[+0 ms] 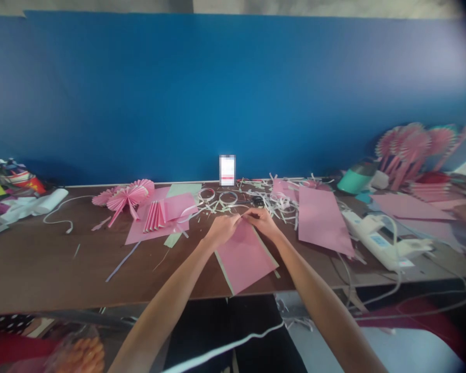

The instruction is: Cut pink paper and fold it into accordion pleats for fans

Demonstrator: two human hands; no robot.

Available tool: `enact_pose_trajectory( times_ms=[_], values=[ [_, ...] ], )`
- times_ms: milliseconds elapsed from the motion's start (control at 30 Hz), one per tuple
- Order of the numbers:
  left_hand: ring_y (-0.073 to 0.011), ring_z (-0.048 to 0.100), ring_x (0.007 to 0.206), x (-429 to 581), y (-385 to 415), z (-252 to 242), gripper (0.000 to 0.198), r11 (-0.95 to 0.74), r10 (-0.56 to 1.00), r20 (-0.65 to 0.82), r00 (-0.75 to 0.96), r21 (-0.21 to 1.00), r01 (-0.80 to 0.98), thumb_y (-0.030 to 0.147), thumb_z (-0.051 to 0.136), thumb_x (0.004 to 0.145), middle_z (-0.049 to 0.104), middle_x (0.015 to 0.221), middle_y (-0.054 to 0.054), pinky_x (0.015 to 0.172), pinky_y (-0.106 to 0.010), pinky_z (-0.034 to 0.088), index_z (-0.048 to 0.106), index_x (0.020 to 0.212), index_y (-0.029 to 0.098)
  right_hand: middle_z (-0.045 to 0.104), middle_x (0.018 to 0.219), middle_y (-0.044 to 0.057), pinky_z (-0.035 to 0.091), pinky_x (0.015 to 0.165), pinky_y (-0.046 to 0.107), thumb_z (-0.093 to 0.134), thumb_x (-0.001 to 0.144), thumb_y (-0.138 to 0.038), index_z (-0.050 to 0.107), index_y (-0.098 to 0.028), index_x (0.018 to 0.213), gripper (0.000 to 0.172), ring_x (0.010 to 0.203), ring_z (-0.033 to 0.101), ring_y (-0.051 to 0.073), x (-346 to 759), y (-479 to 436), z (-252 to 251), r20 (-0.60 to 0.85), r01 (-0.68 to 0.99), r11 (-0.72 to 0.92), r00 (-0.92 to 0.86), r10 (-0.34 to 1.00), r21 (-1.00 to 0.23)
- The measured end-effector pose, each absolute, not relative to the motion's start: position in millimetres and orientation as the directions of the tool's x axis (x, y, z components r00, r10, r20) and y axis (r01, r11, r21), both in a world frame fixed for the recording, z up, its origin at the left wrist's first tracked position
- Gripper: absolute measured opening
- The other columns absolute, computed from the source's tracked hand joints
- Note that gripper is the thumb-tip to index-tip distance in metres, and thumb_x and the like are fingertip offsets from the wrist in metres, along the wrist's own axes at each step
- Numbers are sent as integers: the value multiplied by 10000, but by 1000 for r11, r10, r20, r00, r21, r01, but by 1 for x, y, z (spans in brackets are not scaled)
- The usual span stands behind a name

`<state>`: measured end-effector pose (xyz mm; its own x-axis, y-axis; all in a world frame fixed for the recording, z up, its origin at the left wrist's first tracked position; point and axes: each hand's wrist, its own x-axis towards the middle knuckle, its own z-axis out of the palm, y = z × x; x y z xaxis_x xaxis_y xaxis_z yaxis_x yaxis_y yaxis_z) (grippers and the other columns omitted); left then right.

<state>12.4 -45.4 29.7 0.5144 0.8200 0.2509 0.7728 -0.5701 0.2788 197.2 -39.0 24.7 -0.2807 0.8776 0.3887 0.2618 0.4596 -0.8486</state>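
A pink sheet of paper (244,261) with pale strips along its two long edges lies in front of me, its near corner reaching the table's front edge. At its far end my left hand (226,228) is closed, with the fingertips pinching the paper. My right hand (261,221) meets it there, thumb and fingers bent together on the same end. The fingertips nearly touch, and the exact fold or edge between them is too small to make out. Just beyond the hands lie rolls of tape (228,199) and a heap of thin paper strips (283,204).
Left are pleated pink paper fans (127,198) and a pleated piece (155,216) on pink sheets. Right are another pink sheet (324,220), a white power strip (376,241) with cables, a teal cup-like object (355,177) and finished fans (415,145). A phone (227,170) stands against the blue partition.
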Motion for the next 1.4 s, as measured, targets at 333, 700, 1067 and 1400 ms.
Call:
enact_pose_trajectory(
  times_ms=[333,700,1067,1400],
  values=[
    [-205,605,707,-7,-40,32,300,-559,829,196,523,298,774,284,286,938,643,773,-65,643,-273,403,570,978,194,652,745,33,416,629,277,564,785,-436,675,-179,772,280,685,555,167,207,-34,20,387,331,400,-108,916,-855],
    [-214,619,735,-7,-39,37,264,-563,827,108,552,168,809,217,287,924,648,816,-80,640,-273,397,536,1008,191,642,1017,69,457,739,303,601,774,-428,575,-217,1161,441,858,582,187,202,-33,20,481,228,535,-254,839,-814],
    [-214,606,694,-14,-37,29,318,-556,830,149,537,148,818,273,257,948,630,751,-83,636,-273,394,555,961,163,686,799,49,451,643,279,587,788,-377,690,-185,825,221,706,598,171,204,-27,12,461,362,499,-193,866,-787],
    [-206,608,717,-19,-34,22,303,-597,802,155,577,206,775,218,290,933,654,793,-88,659,-264,403,571,1025,149,685,935,61,386,849,361,601,817,-344,688,-233,936,185,912,572,217,197,-35,18,581,576,678,-383,718,-457]
  ],
)
